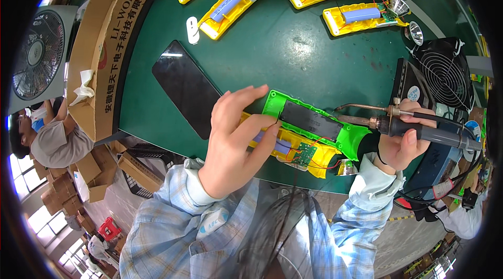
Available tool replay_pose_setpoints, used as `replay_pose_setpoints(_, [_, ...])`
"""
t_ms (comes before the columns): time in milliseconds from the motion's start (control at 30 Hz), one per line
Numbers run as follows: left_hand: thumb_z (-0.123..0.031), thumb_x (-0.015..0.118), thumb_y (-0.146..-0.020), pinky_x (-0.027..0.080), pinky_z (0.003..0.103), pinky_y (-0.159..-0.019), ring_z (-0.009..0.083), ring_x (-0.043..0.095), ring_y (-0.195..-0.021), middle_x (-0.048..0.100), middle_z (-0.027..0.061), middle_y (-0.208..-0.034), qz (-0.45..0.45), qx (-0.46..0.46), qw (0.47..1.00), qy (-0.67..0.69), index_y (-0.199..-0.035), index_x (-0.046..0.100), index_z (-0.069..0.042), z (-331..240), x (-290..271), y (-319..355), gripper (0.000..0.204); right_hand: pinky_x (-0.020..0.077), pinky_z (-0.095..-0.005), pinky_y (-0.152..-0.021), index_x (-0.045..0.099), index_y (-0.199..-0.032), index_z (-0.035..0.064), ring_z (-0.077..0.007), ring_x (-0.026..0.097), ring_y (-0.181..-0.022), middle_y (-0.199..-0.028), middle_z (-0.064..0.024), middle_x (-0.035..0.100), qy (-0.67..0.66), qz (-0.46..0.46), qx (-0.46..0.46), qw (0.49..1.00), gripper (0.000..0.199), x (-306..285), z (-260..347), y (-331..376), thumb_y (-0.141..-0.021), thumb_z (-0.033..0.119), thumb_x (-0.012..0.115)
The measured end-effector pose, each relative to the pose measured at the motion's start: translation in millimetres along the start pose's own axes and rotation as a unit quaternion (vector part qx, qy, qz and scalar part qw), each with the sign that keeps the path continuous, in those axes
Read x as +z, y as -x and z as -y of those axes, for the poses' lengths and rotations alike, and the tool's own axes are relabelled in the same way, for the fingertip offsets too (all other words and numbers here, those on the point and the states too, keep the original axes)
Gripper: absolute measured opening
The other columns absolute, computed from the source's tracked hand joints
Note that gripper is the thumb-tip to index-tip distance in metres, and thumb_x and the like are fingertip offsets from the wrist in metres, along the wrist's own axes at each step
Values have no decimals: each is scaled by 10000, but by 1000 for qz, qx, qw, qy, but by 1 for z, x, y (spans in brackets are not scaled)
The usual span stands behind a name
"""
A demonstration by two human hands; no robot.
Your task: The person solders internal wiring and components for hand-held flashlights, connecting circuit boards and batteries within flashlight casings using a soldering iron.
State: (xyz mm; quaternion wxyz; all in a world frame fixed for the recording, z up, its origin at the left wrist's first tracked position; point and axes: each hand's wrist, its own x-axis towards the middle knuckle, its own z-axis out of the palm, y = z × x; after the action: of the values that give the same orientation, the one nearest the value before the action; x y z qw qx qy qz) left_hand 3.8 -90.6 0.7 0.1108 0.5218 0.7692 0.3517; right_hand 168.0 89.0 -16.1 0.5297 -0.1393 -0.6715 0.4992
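My right hand (403,145) is closed around a soldering iron (435,136) with a thin metal solder-feed tube along it. The iron's tip points left, over the right end of a green plastic housing (353,142) that has a black panel (310,119) set in it. My left hand (236,132) pinches a thin black wire at the housing's left end, thumb and forefinger together, other fingers raised. Just in front of the green piece lies a yellow flashlight half (319,166) with a blue cell, a green circuit board (305,154), red wires and a reflector (347,168); my left hand partly covers it.
Several yellow flashlight halves (230,6) lie along the table's (251,64) far side. A black phone (186,82) and a small white part (192,30) are at left, beside a cardboard box (112,53). At right stand a fan with a round grille (445,74) and a blue soldering unit (432,163).
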Motion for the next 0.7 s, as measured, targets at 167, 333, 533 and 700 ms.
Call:
replay_pose_setpoints(167, [-44,653,-637,277,333,-844,116,571,-736,613,-5,-721,-36,-7,999,16,-773,617,-84,-3,4,3,147,368,-286,-503,451,-767,-8,-196,476,-560,-731,-90,435,2,-30,-3,1000,303,4,-1,0,-714,264,574])
replay_pose_setpoints(333, [-44,651,-634,277,313,-774,116,543,-683,595,-9,-698,-37,-42,998,37,-766,618,-89,-1,1,2,144,354,-299,-533,431,-768,-37,-206,433,-626,-768,-93,397,-25,25,-8,999,251,6,1,0,-765,206,496])
replay_pose_setpoints(533, [-44,620,-642,259,345,-722,137,494,-691,536,-13,-645,48,-70,996,-31,-762,593,-85,-5,-12,-9,129,327,-286,-461,441,-768,-14,-193,475,-523,-730,-78,421,-5,3,-5,1000,333,14,-1,5,-722,287,578])
replay_pose_setpoints(700, [-64,600,-646,253,375,-748,170,475,-724,513,5,-673,114,7,988,-105,-742,552,-81,-6,-21,-24,109,326,-309,-532,427,-742,5,-184,430,-601,-740,-54,388,0,44,45,998,345,24,5,5,-747,327,551])
